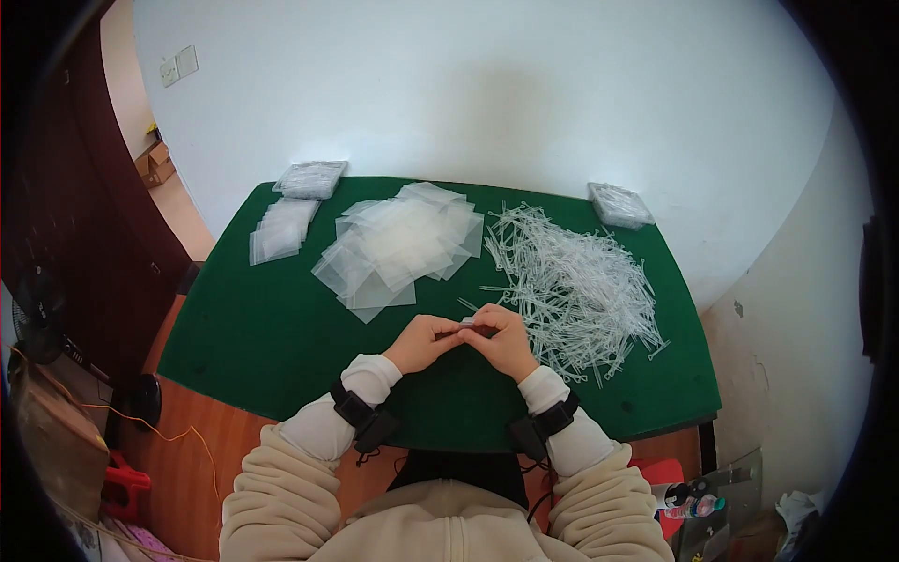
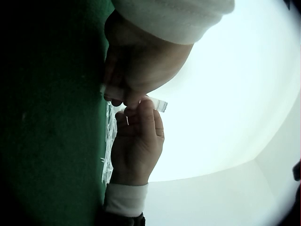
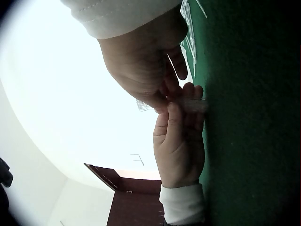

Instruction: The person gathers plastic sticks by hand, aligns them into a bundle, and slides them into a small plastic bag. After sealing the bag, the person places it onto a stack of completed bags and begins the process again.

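Note:
Both hands meet above the near middle of the green table (image 1: 281,347). Between their fingertips is a small, narrow clear plastic packet (image 1: 467,321). The left hand (image 1: 421,345) pinches it from the left, the right hand (image 1: 504,342) from the right. In the left wrist view one end of the packet (image 2: 160,104) sticks out past the fingers. The right wrist view has the packet (image 3: 193,104) lying across the left hand's fingers (image 3: 188,120), under the right hand (image 3: 141,66). Its contents cannot be made out.
Flat clear bags (image 1: 403,239) lie in a heap at the middle back. A large pile of thin clear plastic pieces (image 1: 581,290) spreads to the right. Smaller bags (image 1: 281,229) lie back left, with filled packs at the back left (image 1: 312,179) and back right (image 1: 620,205).

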`<state>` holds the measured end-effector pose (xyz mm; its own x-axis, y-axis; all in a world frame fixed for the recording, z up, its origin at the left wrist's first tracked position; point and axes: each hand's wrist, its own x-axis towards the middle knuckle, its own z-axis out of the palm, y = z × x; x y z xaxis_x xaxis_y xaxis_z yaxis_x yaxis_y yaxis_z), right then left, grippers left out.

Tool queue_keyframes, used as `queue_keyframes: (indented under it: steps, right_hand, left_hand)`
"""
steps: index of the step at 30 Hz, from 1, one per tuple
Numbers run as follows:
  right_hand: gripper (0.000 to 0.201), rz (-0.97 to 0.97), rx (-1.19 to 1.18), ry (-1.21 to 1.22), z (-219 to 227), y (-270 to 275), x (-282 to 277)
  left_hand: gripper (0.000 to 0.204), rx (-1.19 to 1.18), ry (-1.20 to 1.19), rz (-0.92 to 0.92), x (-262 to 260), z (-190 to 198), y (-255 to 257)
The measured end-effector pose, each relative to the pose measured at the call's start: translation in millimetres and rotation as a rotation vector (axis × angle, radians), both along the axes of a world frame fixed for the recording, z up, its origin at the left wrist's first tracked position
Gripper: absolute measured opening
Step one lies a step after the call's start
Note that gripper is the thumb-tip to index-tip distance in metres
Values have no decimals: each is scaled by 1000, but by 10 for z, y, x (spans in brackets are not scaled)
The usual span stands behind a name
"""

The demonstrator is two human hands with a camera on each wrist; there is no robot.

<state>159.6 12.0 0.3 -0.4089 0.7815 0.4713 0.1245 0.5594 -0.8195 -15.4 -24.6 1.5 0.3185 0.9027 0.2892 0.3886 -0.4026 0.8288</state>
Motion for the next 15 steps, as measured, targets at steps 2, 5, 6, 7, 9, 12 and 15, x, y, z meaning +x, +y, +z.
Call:
queue_keyframes:
  steps: [2,5,6,7,9,12,15]
  right_hand:
    - [13,14,-12,12,-11,7,-3]
    - [13,25,-13,10,18,-6,0]
    - [13,29,-12,9,24,-10,2]
    - [13,28,-12,10,27,-8,4]
    - [13,29,-24,-3,29,-6,6]
    - [13,29,-33,-2,21,-8,5]
    - [13,30,-35,12,0,2,3]
  left_hand:
    - [23,7,-41,-15,-4,7,-4]
    - [23,23,-58,-22,-6,21,-5]
    - [23,37,-55,-24,-5,26,-6]
    - [24,51,-51,-26,-5,32,-6]
    - [24,45,-41,-18,-9,43,-5]
    - [24,32,-23,0,-12,47,-7]
    - [25,57,-52,-4,-9,35,-2]
